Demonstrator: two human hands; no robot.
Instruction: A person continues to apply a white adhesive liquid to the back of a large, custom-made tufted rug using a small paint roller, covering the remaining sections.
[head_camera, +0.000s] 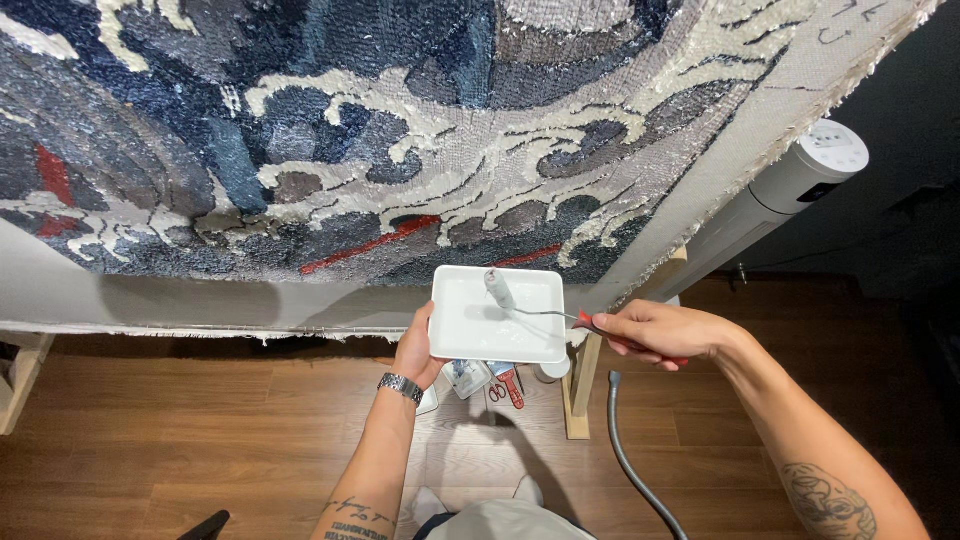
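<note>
The left hand (418, 350) is closed on the left edge of a white rectangular tray (455, 330) and holds it level, just below the lower edge of the hanging rug (330, 150). The right hand (650, 333) is closed around the red handle of a small paint roller (498, 290), whose head rests in the tray. The step in hand seems to be loading the roller; the next move probably calls for lifting it to the rug without tipping the tray. On the wooden floor (150, 450) below lie scissors (497, 390) and a grey hose (630, 460), near the wooden frame leg (578, 400).
</note>
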